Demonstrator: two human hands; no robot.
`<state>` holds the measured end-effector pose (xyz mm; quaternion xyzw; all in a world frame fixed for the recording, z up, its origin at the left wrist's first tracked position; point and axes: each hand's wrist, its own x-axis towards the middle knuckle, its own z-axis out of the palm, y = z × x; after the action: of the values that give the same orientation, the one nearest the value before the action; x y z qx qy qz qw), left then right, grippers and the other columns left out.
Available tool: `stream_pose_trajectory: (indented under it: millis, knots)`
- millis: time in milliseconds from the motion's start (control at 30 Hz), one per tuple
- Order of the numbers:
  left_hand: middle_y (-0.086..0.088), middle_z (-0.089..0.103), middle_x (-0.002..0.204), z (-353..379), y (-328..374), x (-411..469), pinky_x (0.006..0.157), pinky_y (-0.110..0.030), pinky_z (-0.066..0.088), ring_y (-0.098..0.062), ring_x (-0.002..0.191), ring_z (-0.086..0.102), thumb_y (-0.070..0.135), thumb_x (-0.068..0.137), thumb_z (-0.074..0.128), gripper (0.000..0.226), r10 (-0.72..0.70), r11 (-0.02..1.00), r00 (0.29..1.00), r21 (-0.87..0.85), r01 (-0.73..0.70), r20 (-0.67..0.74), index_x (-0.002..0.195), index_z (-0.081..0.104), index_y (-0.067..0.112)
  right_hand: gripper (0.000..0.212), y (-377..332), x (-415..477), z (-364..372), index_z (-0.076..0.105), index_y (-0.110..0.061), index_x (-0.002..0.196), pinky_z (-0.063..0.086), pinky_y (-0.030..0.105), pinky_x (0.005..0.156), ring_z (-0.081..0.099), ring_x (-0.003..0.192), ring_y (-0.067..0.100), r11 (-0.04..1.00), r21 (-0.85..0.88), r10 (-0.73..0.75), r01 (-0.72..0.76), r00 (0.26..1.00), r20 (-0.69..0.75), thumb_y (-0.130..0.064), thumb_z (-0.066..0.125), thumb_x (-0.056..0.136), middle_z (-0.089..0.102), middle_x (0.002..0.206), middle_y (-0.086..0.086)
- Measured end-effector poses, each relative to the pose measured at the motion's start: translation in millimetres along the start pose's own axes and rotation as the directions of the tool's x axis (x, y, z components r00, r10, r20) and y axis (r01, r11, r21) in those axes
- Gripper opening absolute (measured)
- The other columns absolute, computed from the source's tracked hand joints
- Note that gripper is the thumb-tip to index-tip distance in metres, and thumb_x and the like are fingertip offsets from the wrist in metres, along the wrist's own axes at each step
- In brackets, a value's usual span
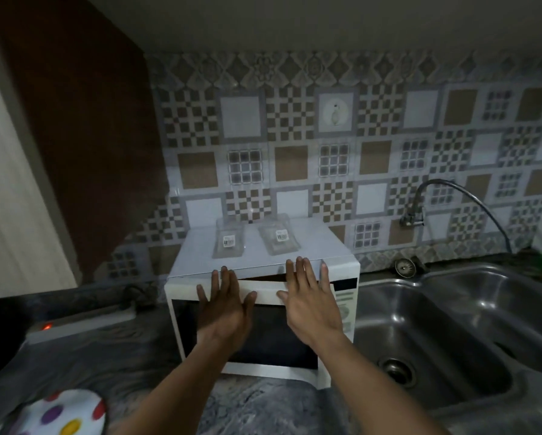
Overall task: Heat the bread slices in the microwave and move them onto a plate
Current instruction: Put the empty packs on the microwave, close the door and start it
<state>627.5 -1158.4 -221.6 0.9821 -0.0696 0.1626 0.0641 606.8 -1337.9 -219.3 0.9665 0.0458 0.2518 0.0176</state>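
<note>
A white microwave (263,368) stands on the dark counter against the tiled wall. Its door is slightly ajar, with a dark gap along the top edge. My left hand (224,304) lies flat on the upper part of the door, fingers spread. My right hand (310,299) lies flat beside it, fingertips at the door's top edge near the gap. Neither hand holds anything. No bread slices are visible. A white plate with coloured dots (61,414) sits at the bottom left.
Two clear plastic containers (229,243) (279,238) rest on top of the microwave. A steel double sink (451,324) with a curved tap (420,211) lies to the right. A power strip with a red light (81,324) lies to the left on the marbled counter (106,356).
</note>
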Motion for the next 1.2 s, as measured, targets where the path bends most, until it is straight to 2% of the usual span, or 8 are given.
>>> stream_pose_trajectory:
  millis: [133, 267, 367, 533, 667, 733, 800, 1200]
  knots:
    - [-0.006, -0.013, 0.163, 5.4, 11.1, 11.4, 0.119, -0.05, -0.013, -0.021, 0.15, -0.017, 0.064, 0.09, -0.01, 0.085, -0.066, 0.998, 0.998, 0.015, 0.066, 0.002, 0.156, -0.005, 0.011, 0.056, 14.5, 12.2, 17.2, 0.048, 0.005, 0.142, 0.022, 0.061, 0.113, 0.044, 0.139, 0.038, 0.999, 0.031, -0.02, 0.021, 0.998, -0.052, -0.021, 0.036, 0.094, 0.052, 0.142, 0.027]
    - [-0.006, -0.012, 0.164, 7.9, 19.6, 29.9, 0.12, -0.049, -0.014, -0.021, 0.149, -0.018, 0.057, 0.094, -0.007, 0.078, -0.111, 0.993, 0.993, 0.034, 0.112, -0.038, 0.156, -0.004, 0.01, 0.073, 26.6, 26.7, 28.4, 0.041, 0.006, 0.146, 0.018, 0.06, 0.116, 0.04, 0.14, 0.041, 0.998, 0.049, -0.04, 0.042, 0.999, -0.036, -0.012, 0.056, 0.077, 0.048, 0.145, 0.029]
    - [-0.008, -0.004, 0.165, 14.3, 22.2, 41.3, 0.12, -0.049, -0.011, -0.021, 0.15, -0.012, 0.051, 0.096, -0.005, 0.073, -0.088, 0.993, 0.994, 0.069, 0.093, -0.066, 0.156, 0.003, 0.011, 0.063, 33.5, 39.2, 34.3, 0.043, 0.005, 0.145, 0.027, 0.062, 0.116, 0.042, 0.139, 0.039, 0.993, 0.075, -0.082, 0.087, 0.995, -0.061, -0.023, 0.034, 0.089, 0.05, 0.144, 0.027]
    - [-0.007, 0.053, 0.143, 28.1, 11.3, 53.0, 0.118, -0.055, 0.005, -0.027, 0.141, 0.038, 0.047, 0.089, 0.013, 0.072, 0.008, 0.989, 0.992, 0.148, 0.011, -0.125, 0.133, 0.06, 0.016, 0.062, 44.0, 51.0, 39.6, 0.05, 0.006, 0.14, 0.032, 0.06, 0.112, 0.043, 0.139, 0.039, 0.987, 0.093, -0.127, 0.13, 0.991, -0.041, -0.025, 0.027, 0.091, 0.051, 0.143, 0.026]
    - [-0.005, 0.068, 0.123, 23.5, 7.8, 56.5, 0.115, -0.053, 0.016, -0.025, 0.121, 0.06, 0.051, 0.092, 0.026, 0.063, 0.038, 0.994, 0.975, 0.107, -0.015, -0.218, 0.12, 0.069, 0.014, 0.054, 49.4, 58.7, 39.7, 0.061, 0.005, 0.129, 0.034, 0.055, 0.112, 0.055, 0.127, 0.041, 0.981, 0.122, -0.142, 0.149, 0.988, -0.061, -0.025, 0.041, 0.089, 0.06, 0.131, 0.027]
    - [-0.003, 0.07, 0.12, 19.6, 10.2, 57.3, 0.113, -0.054, 0.023, -0.022, 0.119, 0.062, 0.055, 0.091, 0.027, 0.064, 0.013, 0.996, 0.972, 0.091, 0.009, -0.235, 0.117, 0.07, 0.016, 0.039, 51.5, 59.4, 35.2, 0.069, 0.002, 0.112, 0.05, 0.048, 0.1, 0.063, 0.101, 0.037, 0.975, 0.165, -0.131, 0.149, 0.985, -0.115, -0.026, 0.056, 0.088, 0.067, 0.103, 0.019]
    - [-0.001, 0.069, 0.122, 17.1, 10.8, 58.1, 0.113, -0.053, 0.027, -0.02, 0.12, 0.06, 0.057, 0.091, 0.027, 0.065, 0.003, 0.998, 0.974, 0.06, 0.011, -0.228, 0.119, 0.069, 0.017, 0.025, 53.6, 59.4, 29.8, 0.068, -0.004, 0.097, 0.053, 0.041, 0.084, 0.058, 0.088, 0.032, 0.962, 0.224, -0.124, 0.157, 0.98, -0.154, -0.026, 0.06, 0.088, 0.061, 0.09, 0.013]
    - [0.004, 0.053, 0.144, 4.7, 12.4, 57.5, 0.118, -0.044, 0.018, -0.013, 0.138, 0.042, 0.057, 0.097, 0.037, 0.055, -0.048, 0.998, 0.982, 0.031, 0.054, -0.182, 0.137, 0.055, 0.024, 0.038, 55.1, 65.2, 18.4, 0.065, -0.007, 0.112, 0.044, 0.038, 0.095, 0.055, 0.105, 0.034, 0.972, 0.213, -0.1, 0.103, 0.995, -0.023, -0.038, 0.05, 0.099, 0.06, 0.111, 0.014]
